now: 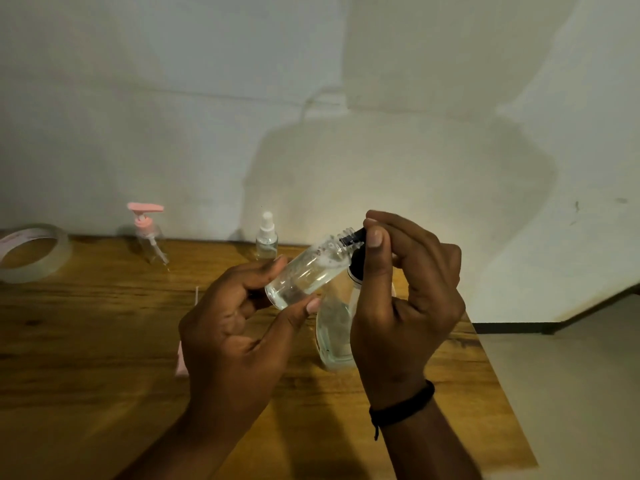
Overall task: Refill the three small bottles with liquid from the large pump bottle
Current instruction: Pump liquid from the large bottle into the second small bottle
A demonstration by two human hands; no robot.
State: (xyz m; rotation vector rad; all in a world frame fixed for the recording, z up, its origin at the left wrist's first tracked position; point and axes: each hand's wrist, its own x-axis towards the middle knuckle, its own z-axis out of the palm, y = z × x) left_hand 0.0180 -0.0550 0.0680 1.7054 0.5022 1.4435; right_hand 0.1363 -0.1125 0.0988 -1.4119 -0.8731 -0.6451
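Note:
My left hand (239, 327) grips a small clear bottle (304, 271) by its base, tilted so that its open threaded neck points up and to the right. Some clear liquid lies inside it. My right hand (405, 289) presses the black pump head (356, 251) of the large clear pump bottle (334, 334), whose nozzle meets the small bottle's neck. The large bottle stands on the wooden table (104, 341), partly hidden behind my right hand. Two other small bottles stand at the back: one with a pink pump (149, 237), one with a white spray top (266, 237).
A roll of clear tape (33, 252) lies at the table's far left. A pink object (181, 362) peeks out behind my left hand. A pale wall rises behind the table. The table's right edge drops off to a light floor (571, 375).

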